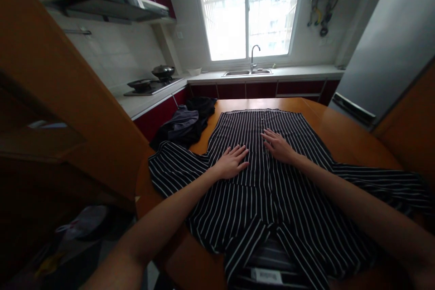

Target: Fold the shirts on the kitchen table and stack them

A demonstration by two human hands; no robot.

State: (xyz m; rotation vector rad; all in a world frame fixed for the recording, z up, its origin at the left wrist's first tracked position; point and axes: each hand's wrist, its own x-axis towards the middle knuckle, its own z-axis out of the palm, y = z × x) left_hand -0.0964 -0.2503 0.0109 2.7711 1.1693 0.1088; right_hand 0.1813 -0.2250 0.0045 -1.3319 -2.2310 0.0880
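A black shirt with white stripes lies spread face up over the wooden table, its collar towards me and its hem at the far side. Its sleeves reach out to the left and right. Flat on the left half of the front rests my left hand, fingers spread. My right hand lies on the fabric near the button line, a little farther away, its fingers also apart. Neither hand grips the cloth. A white label shows inside the collar.
Dark crumpled clothes are heaped at the table's left edge. Beyond stand a counter with a sink and a stove bearing two pans. A grey fridge is at the right, a wooden panel at the left.
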